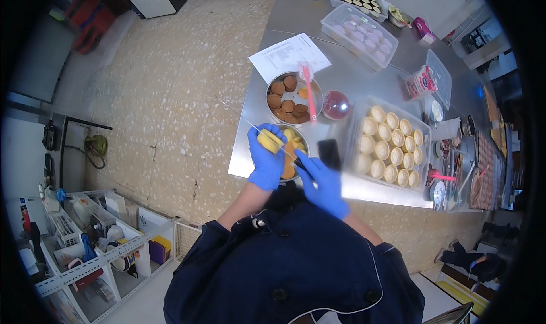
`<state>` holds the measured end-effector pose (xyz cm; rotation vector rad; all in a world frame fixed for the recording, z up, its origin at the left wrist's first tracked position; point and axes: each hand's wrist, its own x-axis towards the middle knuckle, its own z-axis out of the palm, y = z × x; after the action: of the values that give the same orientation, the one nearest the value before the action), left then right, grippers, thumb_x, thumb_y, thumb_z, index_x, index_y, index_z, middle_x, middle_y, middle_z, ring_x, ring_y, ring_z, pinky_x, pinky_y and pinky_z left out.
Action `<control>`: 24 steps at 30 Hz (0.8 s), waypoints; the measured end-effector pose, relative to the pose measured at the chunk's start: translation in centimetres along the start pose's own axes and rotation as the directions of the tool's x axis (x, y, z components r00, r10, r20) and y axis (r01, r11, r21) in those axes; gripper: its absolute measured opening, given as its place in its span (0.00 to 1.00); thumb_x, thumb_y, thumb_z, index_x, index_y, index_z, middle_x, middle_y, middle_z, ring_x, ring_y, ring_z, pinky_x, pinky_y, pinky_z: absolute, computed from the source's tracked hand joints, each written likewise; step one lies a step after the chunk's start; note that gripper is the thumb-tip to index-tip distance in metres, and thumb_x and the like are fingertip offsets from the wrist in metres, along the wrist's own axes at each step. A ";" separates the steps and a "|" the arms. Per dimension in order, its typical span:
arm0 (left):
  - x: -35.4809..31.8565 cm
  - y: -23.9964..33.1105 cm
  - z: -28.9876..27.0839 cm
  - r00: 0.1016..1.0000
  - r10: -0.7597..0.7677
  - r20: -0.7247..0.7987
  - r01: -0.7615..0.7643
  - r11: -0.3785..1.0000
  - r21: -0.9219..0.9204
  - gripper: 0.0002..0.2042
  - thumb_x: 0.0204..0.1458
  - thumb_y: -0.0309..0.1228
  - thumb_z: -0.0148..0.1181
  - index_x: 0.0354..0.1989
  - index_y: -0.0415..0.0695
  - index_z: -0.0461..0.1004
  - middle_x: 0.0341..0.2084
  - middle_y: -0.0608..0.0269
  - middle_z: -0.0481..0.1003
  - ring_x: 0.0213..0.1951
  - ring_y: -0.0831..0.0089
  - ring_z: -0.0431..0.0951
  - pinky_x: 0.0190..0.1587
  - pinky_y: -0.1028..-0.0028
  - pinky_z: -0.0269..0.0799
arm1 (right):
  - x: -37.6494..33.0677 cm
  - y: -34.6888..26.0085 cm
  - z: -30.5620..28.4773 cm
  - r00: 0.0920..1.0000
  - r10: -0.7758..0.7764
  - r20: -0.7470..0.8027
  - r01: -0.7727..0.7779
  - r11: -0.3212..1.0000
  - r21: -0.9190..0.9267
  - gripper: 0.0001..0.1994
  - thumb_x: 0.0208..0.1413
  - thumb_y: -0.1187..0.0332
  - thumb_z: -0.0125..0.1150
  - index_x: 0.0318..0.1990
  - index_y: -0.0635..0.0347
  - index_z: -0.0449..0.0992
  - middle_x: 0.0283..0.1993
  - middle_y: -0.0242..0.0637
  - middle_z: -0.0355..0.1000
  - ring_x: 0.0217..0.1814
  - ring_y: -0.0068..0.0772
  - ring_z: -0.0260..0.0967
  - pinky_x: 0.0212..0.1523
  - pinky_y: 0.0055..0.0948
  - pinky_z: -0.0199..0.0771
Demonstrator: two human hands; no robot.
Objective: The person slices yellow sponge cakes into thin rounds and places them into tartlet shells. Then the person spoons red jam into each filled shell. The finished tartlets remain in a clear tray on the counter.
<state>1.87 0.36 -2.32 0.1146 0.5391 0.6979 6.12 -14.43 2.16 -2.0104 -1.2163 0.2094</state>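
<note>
My left hand (265, 167), in a blue glove, grips a thick yellow piece (267, 143), perhaps fruit or cake. In my blue-gloved right hand (323, 187) is the dark handle of a long thin knife (241, 116). Its blade lies across the yellow piece and points to the far left. Under both hands sits a round metal bowl (307, 139) with yellow chunks and orange-brown discs (289, 169), partly hidden by the hands. Just beyond it stands a round metal pan (269, 92) of brown discs (288, 105). A pink spatula (311, 96) rests across that pan.
Right of my hands lie a dark phone-like slab (328, 151) and a plastic tray (354, 131) of pale tart shells (392, 145). A dark red bowl (336, 105), a printed sheet (284, 55) and more plastic boxes (364, 35) stand farther off. The steel table (242, 145) ends at my left.
</note>
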 end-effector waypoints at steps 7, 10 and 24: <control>0.1 -0.1 0.7 0.994 0.109 0.004 -0.109 0.989 0.102 0.15 0.55 0.44 0.40 0.23 0.47 0.64 0.19 0.67 0.63 0.24 0.74 0.63 0.29 0.74 0.62 | -1.0 -0.7 -1.1 0.999 -0.048 0.000 0.048 0.997 -0.063 0.24 0.48 0.68 0.57 0.56 0.50 0.64 0.33 0.34 0.69 0.24 0.36 0.69 0.23 0.28 0.68; -0.2 -0.1 1.1 0.991 0.131 0.027 -0.134 0.982 0.133 0.16 0.55 0.44 0.39 0.23 0.47 0.64 0.19 0.67 0.63 0.24 0.73 0.63 0.29 0.74 0.62 | -1.5 -0.6 -1.1 1.000 0.004 0.022 -0.002 0.996 -0.088 0.24 0.49 0.68 0.57 0.56 0.49 0.64 0.33 0.33 0.69 0.24 0.35 0.69 0.23 0.28 0.68; -0.2 -1.4 -0.5 0.974 0.178 0.139 -0.210 0.940 0.269 0.22 0.57 0.50 0.35 0.27 0.44 0.66 0.20 0.63 0.67 0.23 0.70 0.67 0.29 0.73 0.64 | -3.8 0.6 -1.3 0.977 0.191 0.100 -0.177 0.976 -0.127 0.20 0.52 0.65 0.53 0.55 0.48 0.65 0.35 0.34 0.70 0.27 0.37 0.70 0.25 0.29 0.70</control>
<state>2.31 -0.85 -3.02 0.4780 0.5208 0.7987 5.15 -18.39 1.75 -2.2425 -1.1325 0.3529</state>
